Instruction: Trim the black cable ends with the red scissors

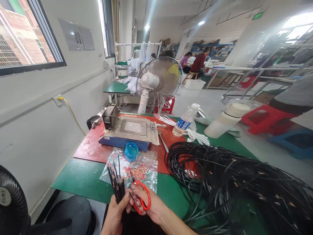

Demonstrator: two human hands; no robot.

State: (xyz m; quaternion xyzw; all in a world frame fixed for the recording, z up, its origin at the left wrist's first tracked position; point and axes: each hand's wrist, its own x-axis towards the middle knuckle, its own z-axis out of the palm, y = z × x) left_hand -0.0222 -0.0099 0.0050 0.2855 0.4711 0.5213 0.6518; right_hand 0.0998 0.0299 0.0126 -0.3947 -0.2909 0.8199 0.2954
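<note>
My left hand (116, 212) is closed around a bundle of black cable ends (116, 182) that point up and fan out, with bare tips showing. My right hand (148, 204) grips red-handled scissors (141, 195), their blades aimed up toward the bundle, close beside it. Both hands sit at the near edge of the green table (80, 178). Just beyond them lies a clear plastic bag (139, 168) holding small red and orange bits.
A big tangled coil of black cable (234, 186) fills the right side. On a red mat (91, 147) stand a grey-and-blue machine (132, 130), a blue cap (131, 152), a water bottle (186, 120) and white wires (198, 135). A fan (158, 81) stands behind; people work far off.
</note>
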